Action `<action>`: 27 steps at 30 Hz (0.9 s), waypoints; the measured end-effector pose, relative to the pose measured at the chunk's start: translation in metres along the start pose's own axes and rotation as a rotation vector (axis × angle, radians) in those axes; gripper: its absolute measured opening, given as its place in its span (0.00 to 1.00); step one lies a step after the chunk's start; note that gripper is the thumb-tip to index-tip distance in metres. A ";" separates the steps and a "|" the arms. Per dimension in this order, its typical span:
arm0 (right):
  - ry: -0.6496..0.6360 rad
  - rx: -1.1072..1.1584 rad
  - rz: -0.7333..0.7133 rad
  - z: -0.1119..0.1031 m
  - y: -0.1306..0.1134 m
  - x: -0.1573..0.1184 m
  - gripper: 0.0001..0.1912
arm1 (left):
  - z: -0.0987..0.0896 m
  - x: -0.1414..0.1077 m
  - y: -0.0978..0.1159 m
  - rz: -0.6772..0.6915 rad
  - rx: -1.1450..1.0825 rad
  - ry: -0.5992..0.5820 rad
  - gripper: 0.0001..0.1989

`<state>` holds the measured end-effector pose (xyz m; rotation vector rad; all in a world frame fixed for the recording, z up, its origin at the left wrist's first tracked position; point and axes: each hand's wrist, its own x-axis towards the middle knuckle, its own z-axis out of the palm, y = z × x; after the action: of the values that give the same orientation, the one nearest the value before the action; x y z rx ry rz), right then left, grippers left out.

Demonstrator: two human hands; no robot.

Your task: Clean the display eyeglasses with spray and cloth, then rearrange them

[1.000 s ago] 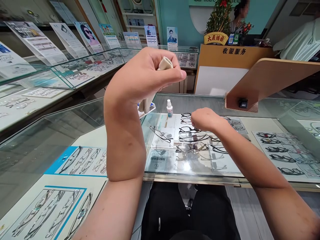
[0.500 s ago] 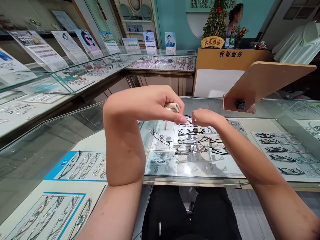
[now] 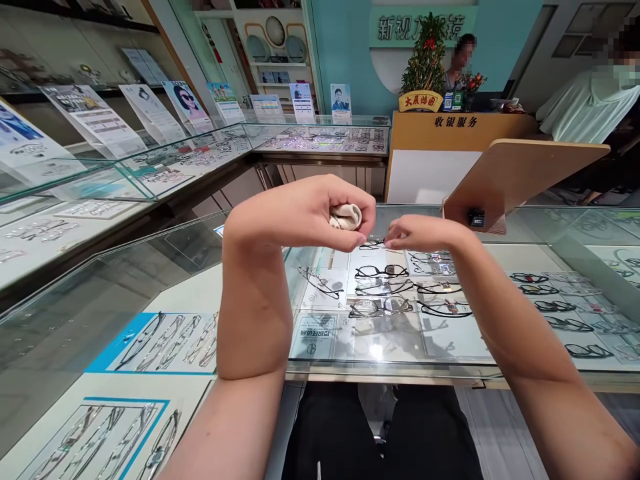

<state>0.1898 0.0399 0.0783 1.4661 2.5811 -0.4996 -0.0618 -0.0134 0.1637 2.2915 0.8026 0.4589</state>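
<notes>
A glass-topped counter (image 3: 310, 367) spreads across the foreground, with the person's dark trousers (image 3: 420, 433) below its front edge. Along the left runs a longer glass case (image 3: 200, 137) with upright printed cards (image 3: 93, 113) standing along its back. Beyond is a teal wall (image 3: 345, 50), and in front of it an orange-topped service desk (image 3: 430, 177) with a leafy ornament (image 3: 423, 57). A person (image 3: 456, 67) is behind that desk; another, in a pale green top (image 3: 587, 110), stands at the far right. A tilted wooden panel (image 3: 520, 177) rises from the far side of the counter.

Both bare hands meet over the middle of the counter, close together. The left hand (image 3: 325, 213) is bent sharply at the wrist, its fingers curled closed around a pale rolled cloth (image 3: 347, 217), 1 end of which pokes out between thumb and fingers. The right hand (image 3: 413, 233) is just beside it, fingers bent and pointing toward the left; whether they grip anything, I cannot tell from this angle.

Nearer the person than the hands lie rows of eyeglass frames (image 3: 381, 272). At left are 2 blue-edged cards (image 3: 107, 347) with more frames, and at right a column of 5 dark pairs (image 3: 555, 306).
</notes>
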 end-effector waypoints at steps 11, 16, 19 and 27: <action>0.749 0.688 -0.385 -0.025 -0.030 -0.065 0.14 | 0.009 0.017 -0.009 -0.022 -0.001 0.255 0.06; 0.890 0.742 -0.424 -0.021 -0.036 -0.065 0.11 | 0.021 0.030 -0.009 -0.055 -0.035 0.289 0.14; 0.901 0.726 -0.466 -0.021 -0.034 -0.062 0.12 | 0.028 0.037 -0.009 0.047 -0.072 0.397 0.15; 1.049 0.237 -0.405 -0.017 -0.039 -0.065 0.14 | 0.021 0.035 -0.012 0.018 -0.142 0.317 0.15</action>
<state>0.1913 -0.0250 0.1205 1.5322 3.7890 -0.0292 -0.0299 0.0067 0.1443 2.1242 0.8705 0.8753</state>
